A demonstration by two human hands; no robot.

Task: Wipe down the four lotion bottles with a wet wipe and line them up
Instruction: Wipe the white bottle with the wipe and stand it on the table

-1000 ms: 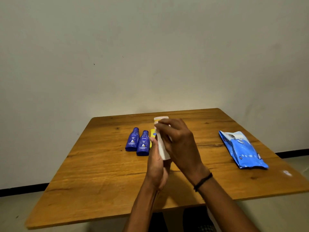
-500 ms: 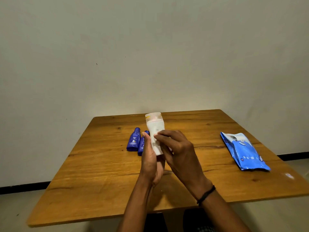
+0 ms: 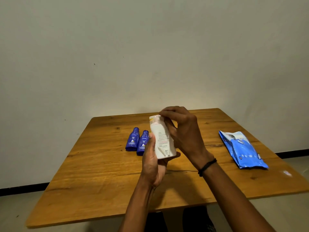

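My left hand (image 3: 153, 163) grips a white lotion bottle (image 3: 163, 139) from below and holds it tilted above the wooden table (image 3: 100, 181), its printed back label facing me. My right hand (image 3: 184, 131) curls over the bottle's upper end, its fingers pressing what looks like a white wet wipe (image 3: 154, 118) around the cap. Two dark blue lotion bottles (image 3: 132, 139) (image 3: 143, 144) lie side by side on the table just left of my hands, caps pointing away. My hands and the white bottle hide anything behind them.
A blue pack of wet wipes (image 3: 242, 149) lies on the right side of the table, its flap end pointing away. A plain wall stands close behind the table's far edge. A dark band circles my right wrist.
My right hand slid from the bottle's middle up to its cap end. The white bottle turned in my left hand and its label now faces me.
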